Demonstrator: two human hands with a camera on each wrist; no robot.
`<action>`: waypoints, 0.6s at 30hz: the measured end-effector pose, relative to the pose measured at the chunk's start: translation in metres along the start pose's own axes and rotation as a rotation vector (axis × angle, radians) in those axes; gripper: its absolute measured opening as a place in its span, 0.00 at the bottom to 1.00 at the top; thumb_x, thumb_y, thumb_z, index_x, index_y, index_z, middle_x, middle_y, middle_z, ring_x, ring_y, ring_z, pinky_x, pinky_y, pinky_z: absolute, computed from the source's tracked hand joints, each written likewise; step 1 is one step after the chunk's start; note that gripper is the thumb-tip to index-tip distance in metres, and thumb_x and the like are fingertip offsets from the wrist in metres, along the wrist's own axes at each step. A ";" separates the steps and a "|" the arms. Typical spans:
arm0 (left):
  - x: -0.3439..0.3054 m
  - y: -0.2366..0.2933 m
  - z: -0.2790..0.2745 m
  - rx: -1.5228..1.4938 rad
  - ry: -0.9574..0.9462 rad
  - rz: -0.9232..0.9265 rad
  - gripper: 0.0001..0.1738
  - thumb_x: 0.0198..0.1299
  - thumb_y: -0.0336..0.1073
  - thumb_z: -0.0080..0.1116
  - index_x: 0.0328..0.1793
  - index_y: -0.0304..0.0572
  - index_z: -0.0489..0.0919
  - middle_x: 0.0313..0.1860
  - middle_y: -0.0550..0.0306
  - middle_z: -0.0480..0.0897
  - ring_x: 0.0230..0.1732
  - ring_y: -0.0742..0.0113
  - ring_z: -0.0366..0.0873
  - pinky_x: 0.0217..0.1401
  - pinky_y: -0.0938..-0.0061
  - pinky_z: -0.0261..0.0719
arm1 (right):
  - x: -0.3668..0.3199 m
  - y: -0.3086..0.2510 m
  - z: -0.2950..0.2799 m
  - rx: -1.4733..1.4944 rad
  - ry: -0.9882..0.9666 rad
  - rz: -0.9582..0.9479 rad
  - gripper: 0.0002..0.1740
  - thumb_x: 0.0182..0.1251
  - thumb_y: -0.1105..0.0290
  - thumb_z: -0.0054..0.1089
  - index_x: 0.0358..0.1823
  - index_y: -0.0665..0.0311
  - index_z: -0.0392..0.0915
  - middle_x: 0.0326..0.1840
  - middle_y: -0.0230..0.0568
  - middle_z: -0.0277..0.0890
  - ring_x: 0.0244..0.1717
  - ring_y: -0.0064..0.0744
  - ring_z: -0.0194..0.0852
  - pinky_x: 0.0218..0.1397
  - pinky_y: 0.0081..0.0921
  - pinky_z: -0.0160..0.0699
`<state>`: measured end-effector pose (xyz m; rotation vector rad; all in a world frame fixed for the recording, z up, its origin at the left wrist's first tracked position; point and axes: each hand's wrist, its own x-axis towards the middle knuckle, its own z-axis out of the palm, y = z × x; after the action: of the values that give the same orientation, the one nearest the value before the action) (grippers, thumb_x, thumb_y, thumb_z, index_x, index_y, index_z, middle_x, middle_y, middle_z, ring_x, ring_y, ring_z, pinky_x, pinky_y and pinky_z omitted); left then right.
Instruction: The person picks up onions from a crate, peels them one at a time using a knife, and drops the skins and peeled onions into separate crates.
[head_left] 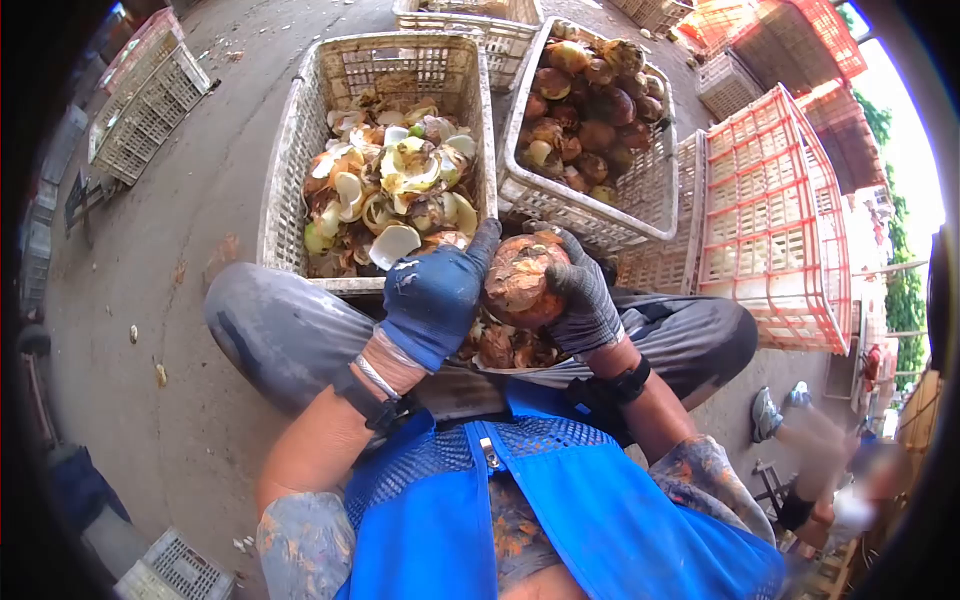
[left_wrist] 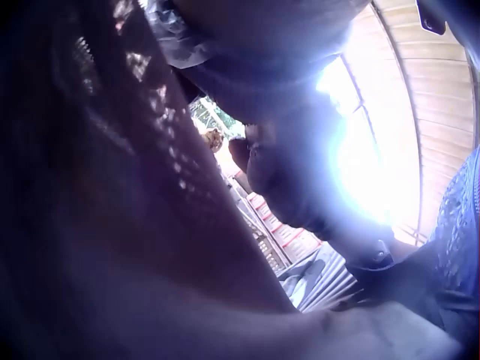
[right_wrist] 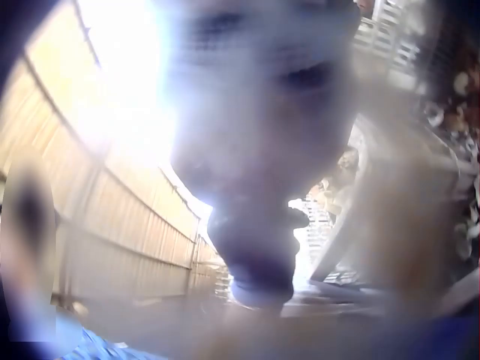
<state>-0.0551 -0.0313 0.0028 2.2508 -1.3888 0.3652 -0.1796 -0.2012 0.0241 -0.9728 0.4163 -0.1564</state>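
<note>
In the head view a large round brown onion-like bulb (head_left: 520,280) with flaky skin is held between both gloved hands above the lap. The left hand (head_left: 436,296), in a blue glove, presses against its left side, index finger stretched up beside it; whether a tool is in this hand cannot be seen. The right hand (head_left: 585,300), in a dark grey glove, grips the bulb with thumb and fingers from the right. Below the bulb lie brown peelings (head_left: 497,346). Both wrist views are blurred; the right wrist view shows a dark gloved hand (right_wrist: 255,232).
A white crate (head_left: 278,200) of pale and brown peelings stands in front, left of centre. Right of it, another crate (head_left: 600,215) holds brown bulbs. Red-netted crates (head_left: 770,230) are stacked at the right. More crates (head_left: 150,110) stand at the far left. Another person's shoe (head_left: 767,413) shows at right.
</note>
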 end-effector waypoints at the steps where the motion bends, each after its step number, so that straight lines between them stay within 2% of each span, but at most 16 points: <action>1: -0.002 0.000 -0.003 0.013 -0.003 -0.011 0.32 0.59 0.33 0.62 0.73 0.48 0.80 0.26 0.53 0.80 0.25 0.55 0.81 0.28 0.61 0.78 | 0.001 0.001 0.001 0.005 -0.014 0.008 0.47 0.57 0.50 0.78 0.71 0.68 0.68 0.62 0.46 0.78 0.62 0.39 0.80 0.68 0.44 0.82; 3: -0.008 0.001 -0.009 -0.267 -0.058 -0.087 0.33 0.58 0.32 0.65 0.73 0.49 0.80 0.33 0.48 0.87 0.33 0.51 0.87 0.34 0.60 0.83 | 0.000 0.004 0.000 -0.076 -0.043 -0.067 0.48 0.55 0.48 0.79 0.71 0.69 0.69 0.61 0.45 0.79 0.62 0.37 0.79 0.68 0.35 0.79; 4: -0.010 0.003 -0.013 -0.373 -0.099 -0.174 0.31 0.59 0.36 0.64 0.72 0.51 0.80 0.36 0.42 0.87 0.35 0.45 0.87 0.39 0.56 0.85 | -0.001 0.000 0.001 -0.193 -0.054 -0.087 0.51 0.52 0.45 0.79 0.71 0.70 0.69 0.62 0.44 0.79 0.62 0.35 0.79 0.68 0.33 0.78; 5: -0.012 0.003 -0.012 -0.369 -0.102 -0.189 0.31 0.59 0.36 0.64 0.72 0.51 0.80 0.36 0.42 0.87 0.35 0.45 0.87 0.39 0.56 0.85 | 0.000 -0.002 0.004 -0.274 -0.060 -0.104 0.53 0.51 0.43 0.79 0.72 0.70 0.69 0.61 0.44 0.79 0.62 0.34 0.79 0.67 0.34 0.78; 7: -0.014 -0.002 -0.010 -0.498 -0.269 -0.306 0.27 0.60 0.37 0.63 0.69 0.51 0.82 0.39 0.38 0.88 0.40 0.40 0.88 0.43 0.51 0.85 | 0.006 -0.002 0.001 -0.298 -0.065 -0.067 0.54 0.49 0.43 0.80 0.71 0.70 0.69 0.60 0.43 0.80 0.61 0.33 0.79 0.67 0.34 0.79; 8: -0.017 -0.014 -0.003 -0.559 -0.380 -0.267 0.26 0.61 0.37 0.62 0.68 0.50 0.82 0.38 0.37 0.87 0.40 0.39 0.87 0.44 0.50 0.85 | 0.009 -0.002 0.003 -0.299 -0.074 -0.060 0.54 0.49 0.43 0.80 0.71 0.70 0.69 0.60 0.43 0.80 0.61 0.33 0.79 0.67 0.34 0.79; 9: -0.019 -0.016 -0.004 -0.561 -0.376 -0.277 0.26 0.61 0.37 0.62 0.68 0.50 0.82 0.38 0.37 0.87 0.40 0.39 0.87 0.44 0.50 0.85 | 0.010 -0.002 0.005 -0.223 -0.113 0.010 0.52 0.51 0.44 0.80 0.70 0.69 0.70 0.60 0.44 0.80 0.61 0.34 0.79 0.67 0.34 0.80; 11: -0.018 -0.018 -0.006 -0.500 -0.590 -0.345 0.28 0.60 0.35 0.62 0.70 0.48 0.80 0.38 0.38 0.88 0.41 0.39 0.87 0.43 0.49 0.85 | 0.011 -0.002 0.009 -0.152 -0.148 0.077 0.49 0.52 0.44 0.79 0.70 0.69 0.71 0.60 0.44 0.80 0.61 0.35 0.80 0.67 0.35 0.80; 12: -0.017 -0.016 -0.011 -0.499 -0.586 -0.340 0.28 0.60 0.35 0.62 0.70 0.48 0.80 0.38 0.38 0.88 0.41 0.39 0.87 0.43 0.49 0.85 | 0.011 0.001 0.013 -0.013 -0.109 0.158 0.47 0.55 0.46 0.78 0.68 0.68 0.72 0.60 0.46 0.80 0.61 0.37 0.80 0.67 0.36 0.81; 13: -0.017 -0.010 -0.020 -0.453 -0.498 -0.349 0.29 0.59 0.35 0.63 0.70 0.46 0.79 0.37 0.39 0.88 0.40 0.39 0.87 0.43 0.49 0.84 | 0.013 0.004 0.014 0.128 -0.072 0.239 0.44 0.57 0.48 0.77 0.67 0.68 0.72 0.60 0.48 0.80 0.61 0.40 0.81 0.67 0.38 0.81; 14: -0.020 -0.005 -0.026 -0.407 -0.412 -0.359 0.30 0.59 0.35 0.64 0.71 0.44 0.78 0.36 0.40 0.88 0.39 0.40 0.87 0.42 0.49 0.84 | 0.020 0.019 -0.007 -0.364 -0.179 0.010 0.37 0.63 0.51 0.71 0.66 0.69 0.72 0.62 0.51 0.79 0.61 0.47 0.81 0.67 0.44 0.82; 15: -0.025 -0.004 -0.028 -0.408 -0.413 -0.357 0.30 0.59 0.35 0.64 0.71 0.44 0.78 0.36 0.40 0.88 0.39 0.40 0.87 0.42 0.49 0.84 | 0.021 0.016 -0.005 -0.364 -0.177 0.009 0.37 0.63 0.51 0.71 0.66 0.69 0.72 0.62 0.51 0.79 0.61 0.47 0.81 0.67 0.44 0.82; 17: -0.035 -0.005 -0.032 -0.346 -0.123 -0.196 0.38 0.52 0.29 0.66 0.75 0.50 0.77 0.30 0.43 0.85 0.31 0.43 0.85 0.36 0.53 0.84 | 0.019 0.007 0.002 0.352 -0.133 0.289 0.34 0.67 0.52 0.67 0.65 0.69 0.72 0.61 0.52 0.80 0.61 0.47 0.81 0.67 0.47 0.82; 18: -0.034 -0.004 -0.042 -0.270 -0.180 -0.170 0.40 0.51 0.28 0.66 0.75 0.48 0.77 0.29 0.45 0.85 0.30 0.48 0.85 0.35 0.56 0.83 | 0.018 0.003 0.003 0.352 -0.126 0.288 0.34 0.67 0.52 0.67 0.65 0.69 0.72 0.61 0.52 0.80 0.61 0.47 0.81 0.67 0.47 0.82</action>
<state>-0.0659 0.0179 0.0226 2.1950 -1.2359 -0.0796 -0.1624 -0.2026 0.0183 -0.5652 0.3921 0.0910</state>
